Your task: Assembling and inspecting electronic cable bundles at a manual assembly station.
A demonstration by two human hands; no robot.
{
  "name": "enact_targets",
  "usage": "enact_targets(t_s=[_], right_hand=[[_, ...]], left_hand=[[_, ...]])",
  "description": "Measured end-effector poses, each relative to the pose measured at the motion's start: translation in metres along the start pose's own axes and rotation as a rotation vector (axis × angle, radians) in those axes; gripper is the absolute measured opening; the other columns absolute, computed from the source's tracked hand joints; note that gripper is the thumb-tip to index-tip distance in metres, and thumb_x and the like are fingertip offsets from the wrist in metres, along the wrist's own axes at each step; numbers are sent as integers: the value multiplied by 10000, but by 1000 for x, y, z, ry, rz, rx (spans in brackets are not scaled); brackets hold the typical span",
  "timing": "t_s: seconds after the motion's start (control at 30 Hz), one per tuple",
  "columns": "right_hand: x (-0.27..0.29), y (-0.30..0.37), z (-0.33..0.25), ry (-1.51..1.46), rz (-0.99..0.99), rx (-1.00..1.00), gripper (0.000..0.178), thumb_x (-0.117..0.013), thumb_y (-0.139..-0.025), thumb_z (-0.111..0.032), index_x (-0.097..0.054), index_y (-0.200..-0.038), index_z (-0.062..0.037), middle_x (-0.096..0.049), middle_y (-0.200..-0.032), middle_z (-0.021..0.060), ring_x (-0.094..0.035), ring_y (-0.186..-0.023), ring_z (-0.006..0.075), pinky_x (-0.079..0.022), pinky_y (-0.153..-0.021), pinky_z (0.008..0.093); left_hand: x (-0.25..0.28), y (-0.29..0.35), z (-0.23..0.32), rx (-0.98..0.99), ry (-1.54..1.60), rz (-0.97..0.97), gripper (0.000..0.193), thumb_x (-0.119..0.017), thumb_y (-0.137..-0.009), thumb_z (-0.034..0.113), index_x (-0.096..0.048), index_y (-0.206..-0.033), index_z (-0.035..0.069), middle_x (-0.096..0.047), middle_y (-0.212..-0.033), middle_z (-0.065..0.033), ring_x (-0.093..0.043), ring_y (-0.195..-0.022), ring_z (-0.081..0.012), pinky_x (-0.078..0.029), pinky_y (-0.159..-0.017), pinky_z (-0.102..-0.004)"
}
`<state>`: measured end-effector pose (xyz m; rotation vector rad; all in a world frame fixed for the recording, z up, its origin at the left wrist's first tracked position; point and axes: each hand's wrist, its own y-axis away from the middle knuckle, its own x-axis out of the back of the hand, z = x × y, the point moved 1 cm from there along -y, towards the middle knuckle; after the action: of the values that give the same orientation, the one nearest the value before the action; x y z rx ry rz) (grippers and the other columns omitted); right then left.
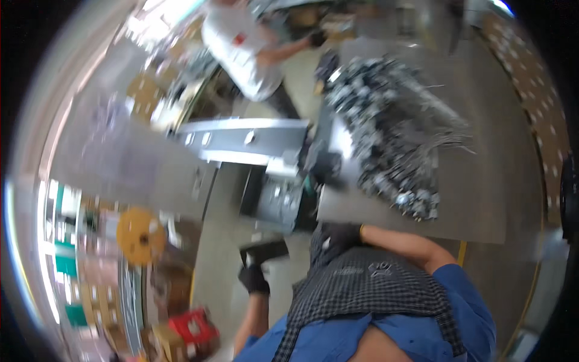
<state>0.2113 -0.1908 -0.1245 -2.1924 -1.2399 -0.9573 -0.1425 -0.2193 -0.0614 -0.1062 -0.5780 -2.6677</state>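
My left hand (253, 279), in a black glove, is closed on the edge of a dark, flat rectangular piece (269, 251). A small white patch shows by its fingertips. My right hand (341, 236), also black-gloved, is held in front of my checked apron (368, 277) with its fingers curled. A small white thing (326, 243) shows at those fingers, too blurred to name. Ahead of my hands sits a dark bin (274, 202) with small pale parts in it, at the end of a conveyor (253, 142) carrying several small white pieces.
A large heap of grey cabled parts (386, 133) covers much of the metal table (470, 199) on the right. Beyond the conveyor a person in a white shirt (241, 51) reaches toward the table. On the left are a yellow reel (140, 236), cardboard boxes (172, 286) and a red box (194, 326).
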Motion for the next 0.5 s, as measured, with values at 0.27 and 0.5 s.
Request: enact_targets(t_s=[0.27,0.5], right_hand=[[78,-7,-97,-378,606,-368,738,-815,-811,-355,-521,-1437,-96,-636,-1312,179,-598,-1227,336,-449,-1071,437],[104,26,-127,-634,800,-244,834,-796,-842,-102,-340,-1540,-59,-474,-1518,145,-506,-1358,238,-425,-1123,411]], left_hand=[[-113,93,93,-566,-587,-453,217,-624,-968,258,-648,-1039,55,-689,-876,-102,-667,-751,-232,-501,-581,-328],[-137,123,101,436,422,-874,372,-623,-975,433,-619,-1029,65,-654,-773,-75,-605,-558,-203,-463,-479,-298]])
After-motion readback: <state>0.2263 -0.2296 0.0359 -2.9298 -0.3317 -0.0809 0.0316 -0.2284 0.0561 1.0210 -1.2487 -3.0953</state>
